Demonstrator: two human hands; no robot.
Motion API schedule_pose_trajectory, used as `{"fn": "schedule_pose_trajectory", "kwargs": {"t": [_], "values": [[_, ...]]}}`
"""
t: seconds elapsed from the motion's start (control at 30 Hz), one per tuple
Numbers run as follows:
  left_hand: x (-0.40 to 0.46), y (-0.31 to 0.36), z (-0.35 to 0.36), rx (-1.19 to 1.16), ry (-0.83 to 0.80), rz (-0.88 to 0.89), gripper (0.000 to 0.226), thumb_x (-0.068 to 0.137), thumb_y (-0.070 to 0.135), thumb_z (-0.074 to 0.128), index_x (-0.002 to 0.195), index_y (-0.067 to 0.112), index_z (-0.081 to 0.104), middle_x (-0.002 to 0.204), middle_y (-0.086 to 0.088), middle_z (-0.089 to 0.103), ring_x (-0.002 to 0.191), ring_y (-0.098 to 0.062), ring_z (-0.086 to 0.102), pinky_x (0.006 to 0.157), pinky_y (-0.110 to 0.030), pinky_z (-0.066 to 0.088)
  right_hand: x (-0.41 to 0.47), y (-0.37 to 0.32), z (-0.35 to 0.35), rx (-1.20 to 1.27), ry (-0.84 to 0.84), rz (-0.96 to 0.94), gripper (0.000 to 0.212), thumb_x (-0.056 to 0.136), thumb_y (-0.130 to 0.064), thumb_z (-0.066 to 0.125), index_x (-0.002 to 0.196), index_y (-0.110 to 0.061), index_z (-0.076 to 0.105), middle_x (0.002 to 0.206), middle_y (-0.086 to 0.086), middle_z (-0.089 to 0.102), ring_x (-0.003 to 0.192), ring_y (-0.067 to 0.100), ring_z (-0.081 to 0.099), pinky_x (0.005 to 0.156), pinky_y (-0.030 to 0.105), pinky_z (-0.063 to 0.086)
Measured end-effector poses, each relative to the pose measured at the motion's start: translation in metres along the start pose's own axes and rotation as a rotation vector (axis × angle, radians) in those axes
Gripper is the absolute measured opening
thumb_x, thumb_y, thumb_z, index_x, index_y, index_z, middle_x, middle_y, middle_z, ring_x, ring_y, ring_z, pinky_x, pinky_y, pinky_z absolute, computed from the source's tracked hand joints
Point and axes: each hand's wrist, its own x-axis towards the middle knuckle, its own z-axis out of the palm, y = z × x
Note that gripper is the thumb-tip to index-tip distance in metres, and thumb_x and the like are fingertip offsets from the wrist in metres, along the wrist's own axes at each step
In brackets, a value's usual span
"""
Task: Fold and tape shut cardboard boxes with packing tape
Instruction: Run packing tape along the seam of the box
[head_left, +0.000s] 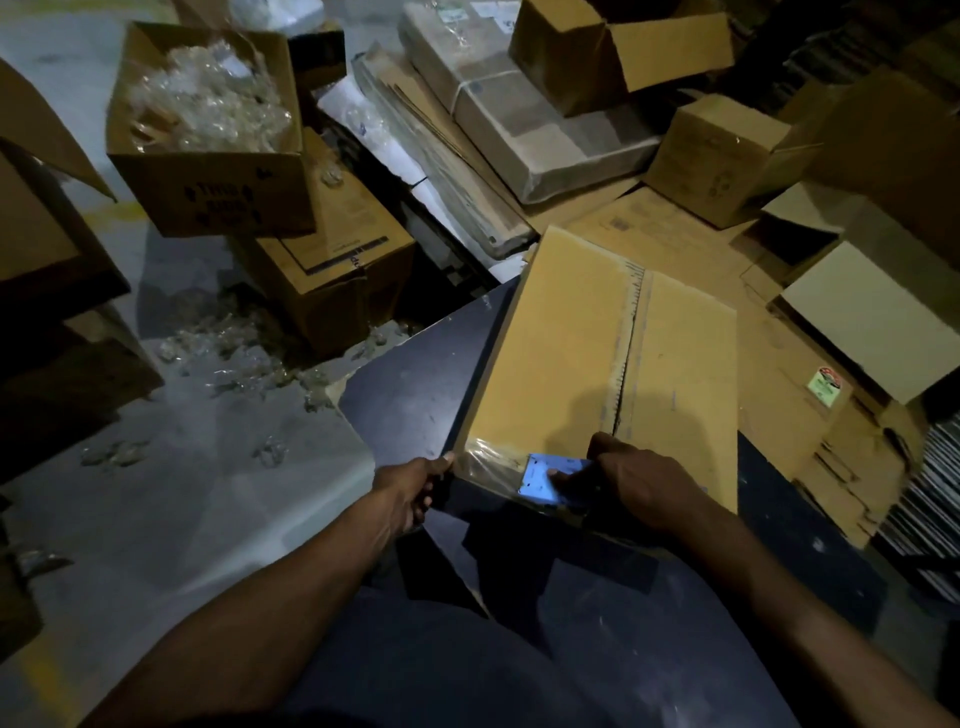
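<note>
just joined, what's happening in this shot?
A person is taping a closed cardboard box that lies on a dark table. The right hand grips a blue tape dispenser against the box's near edge, where clear tape wraps the corner. The left hand holds the near left corner. The centre seam between the flaps looks untaped. More boxes are piled around.

open carton of plastic wrap (208, 192): dark print between arrows, blurred, unreadable | green sticker (826, 385) on flattened cardboard: unreadable | other print: too small
</note>
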Motion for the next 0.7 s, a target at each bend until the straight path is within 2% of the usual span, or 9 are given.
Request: {"fn": "schedule_pose_trajectory", "kwargs": {"t": [0.1, 0.13, 0.17, 0.23, 0.27, 0.33, 0.37, 0.5, 0.7], "values": [[0.001, 0.006, -0.008, 0.211, 0.211, 0.222, 0.026, 0.075, 0.023, 0.091, 0.063, 0.015, 0.07, 0.058, -0.005, 0.066, 0.061, -0.029, 0.065, 0.058, -0.039, 0.052, -0.002, 0.0, -0.002, -0.039, 0.01, -0.012, 0.058, 0.103, -0.072, 0.039, 0.139, -0.033, 0.063, 0.112, -0.005, 0.049, 0.093, 0.019, 0.059, 0.074, 0.032, 0.037], [-0.005, 0.013, -0.01, 0.274, 0.268, 0.381, 0.021, 0.08, 0.03, 0.088, 0.068, 0.019, 0.075, 0.066, 0.003, 0.072, 0.071, -0.03, 0.072, 0.067, -0.043, 0.061, -0.003, 0.0, -0.001, -0.032, 0.013, 0.004, 0.061, 0.103, -0.074, 0.038, 0.136, -0.032, 0.064, 0.109, -0.006, 0.05, 0.094, 0.019, 0.06, 0.073, 0.032, 0.037], [-0.015, 0.018, -0.01, 0.329, 0.267, 0.596, 0.013, 0.086, 0.039, 0.086, 0.083, 0.027, 0.081, 0.081, 0.012, 0.077, 0.085, -0.018, 0.076, 0.079, -0.04, 0.064, -0.004, -0.001, -0.001, -0.009, 0.017, 0.03, 0.064, 0.101, -0.077, 0.037, 0.132, -0.03, 0.066, 0.106, -0.007, 0.051, 0.097, 0.019, 0.062, 0.074, 0.032, 0.037], [-0.044, 0.024, -0.002, 0.57, 0.134, 1.101, 0.033, 0.094, 0.051, 0.081, 0.123, 0.035, 0.079, 0.119, 0.019, 0.076, 0.112, -0.001, 0.07, 0.097, -0.025, 0.057, -0.003, -0.001, 0.001, 0.027, 0.01, 0.067, 0.069, 0.099, -0.082, 0.035, 0.127, -0.029, 0.068, 0.103, -0.007, 0.051, 0.106, 0.023, 0.066, 0.077, 0.033, 0.037], [-0.055, 0.023, 0.007, 0.733, 0.005, 1.331, 0.05, 0.094, 0.057, 0.079, 0.137, 0.031, 0.074, 0.133, 0.014, 0.073, 0.125, -0.004, 0.066, 0.107, -0.024, 0.051, -0.002, -0.002, 0.0, 0.037, 0.001, 0.077, 0.07, 0.098, -0.083, 0.035, 0.126, -0.027, 0.068, 0.105, -0.005, 0.053, 0.11, 0.026, 0.067, 0.079, 0.034, 0.038], [-0.051, 0.014, 0.02, 1.147, -0.149, 1.668, 0.069, 0.098, 0.065, 0.072, 0.151, 0.02, 0.066, 0.152, 0.0, 0.066, 0.145, -0.016, 0.058, 0.124, -0.036, 0.04, -0.003, -0.004, -0.006, 0.066, -0.021, 0.097, 0.071, 0.099, -0.08, 0.04, 0.132, -0.023, 0.066, 0.12, 0.003, 0.062, 0.117, 0.03, 0.066, 0.087, 0.037, 0.046], [-0.038, 0.01, 0.022, 1.299, -0.143, 1.781, 0.067, 0.103, 0.059, 0.068, 0.153, 0.015, 0.063, 0.158, -0.005, 0.062, 0.15, -0.021, 0.054, 0.128, -0.042, 0.037, -0.004, -0.006, -0.01, 0.065, -0.022, 0.096, 0.068, 0.1, -0.078, 0.044, 0.138, -0.024, 0.064, 0.131, 0.005, 0.063, 0.122, 0.031, 0.065, 0.095, 0.04, 0.049], [-0.007, 0.014, 0.012, 1.386, -0.095, 2.049, 0.039, 0.12, 0.018, 0.042, 0.149, 0.006, 0.065, 0.16, -0.011, 0.059, 0.149, -0.028, 0.056, 0.123, -0.051, 0.046, -0.006, -0.005, -0.015, -0.025, -0.023, 0.071, 0.054, 0.1, -0.065, 0.06, 0.147, -0.038, 0.056, 0.143, 0.007, 0.06, 0.128, 0.033, 0.063, 0.104, 0.046, 0.05], [-0.006, 0.016, 0.014, 1.333, -0.155, 2.064, 0.04, 0.12, 0.019, 0.044, 0.152, 0.007, 0.063, 0.162, -0.01, 0.056, 0.151, -0.026, 0.053, 0.117, -0.054, 0.05, -0.039, 0.043, -0.006, -0.105, -0.078, 0.183, 0.06, 0.099, -0.077, 0.049, 0.128, -0.029, 0.07, 0.124, 0.006, 0.072, 0.109, 0.033, 0.07, 0.084, 0.039, 0.049]]}}
